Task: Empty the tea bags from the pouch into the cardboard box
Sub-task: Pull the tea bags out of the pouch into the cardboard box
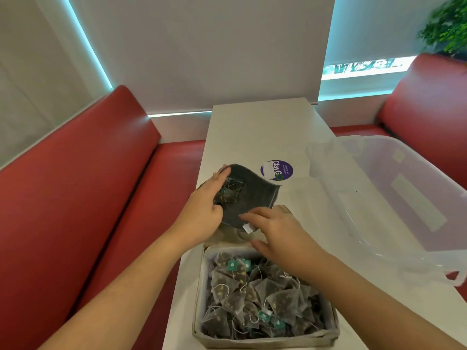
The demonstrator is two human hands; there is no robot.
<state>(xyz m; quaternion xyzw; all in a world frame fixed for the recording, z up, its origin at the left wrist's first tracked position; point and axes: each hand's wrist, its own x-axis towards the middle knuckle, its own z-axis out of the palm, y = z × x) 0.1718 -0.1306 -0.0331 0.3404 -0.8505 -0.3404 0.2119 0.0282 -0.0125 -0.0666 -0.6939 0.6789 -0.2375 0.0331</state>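
I see my left hand (204, 205) gripping the dark grey pouch (249, 195) at its open mouth, fingers (222, 174) curled over the rim, holding it tilted above the far end of the cardboard box (202, 294). My right hand (276, 234) hovers at the pouch's lower edge, fingers spread and loose; whether they pinch the fabric I cannot tell, since the view blurs there. A small white tag (248, 228) hangs at that edge. A few tea bags (228, 193) show inside the pouch mouth; many more tea bags (260, 296) fill the box, dark mesh pyramids with white strings and teal tags. On the white tabletop (252, 132), just past the pouch, sits a purple round sticker (277, 170) reading "ClayGo". A clear plastic tub (409, 198) stands to the right.
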